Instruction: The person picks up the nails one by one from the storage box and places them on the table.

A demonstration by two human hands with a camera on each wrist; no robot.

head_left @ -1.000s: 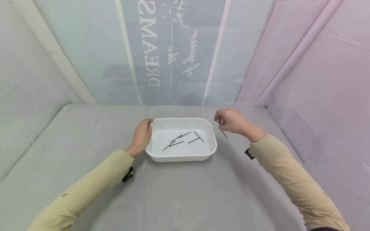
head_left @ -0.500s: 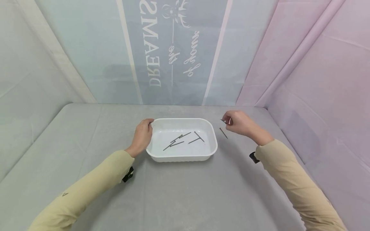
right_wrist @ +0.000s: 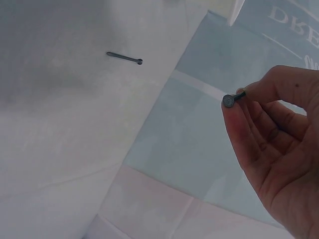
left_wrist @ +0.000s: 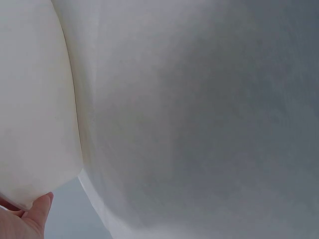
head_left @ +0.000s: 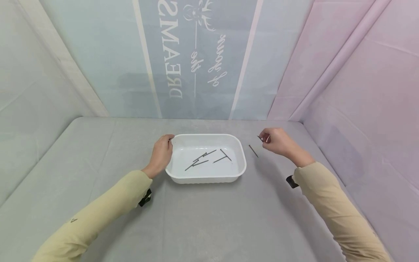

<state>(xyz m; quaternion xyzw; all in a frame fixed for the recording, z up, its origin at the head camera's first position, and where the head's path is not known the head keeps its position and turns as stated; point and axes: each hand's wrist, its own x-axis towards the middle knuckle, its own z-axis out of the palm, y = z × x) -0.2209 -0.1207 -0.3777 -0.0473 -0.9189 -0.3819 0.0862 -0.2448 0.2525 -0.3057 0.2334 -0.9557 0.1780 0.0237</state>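
My left hand (head_left: 161, 154) grips the left rim of a white rectangular dish (head_left: 204, 179); in the left wrist view its thumb (left_wrist: 41, 211) lies against the dish wall (left_wrist: 37, 99). Several dark nails (head_left: 200, 163) lie scattered and crossing on the dish floor. To the right of the dish, my right hand (head_left: 277, 142) is raised over the table, pinching a nail (right_wrist: 229, 101) between thumb and fingertips, its round flat head facing the wrist camera. A single nail (head_left: 253, 151) lies on the table between the dish and this hand.
Grey cloth covers the table (head_left: 203, 218). A pale blue printed curtain (head_left: 203, 98) hangs behind it, and whitish sheets (head_left: 370, 109) enclose the left and right sides.
My right hand has moved rightward, away from the dish, with the nail in its fingers, uncovering more of the nail on the table. The left hand stays at the rim.
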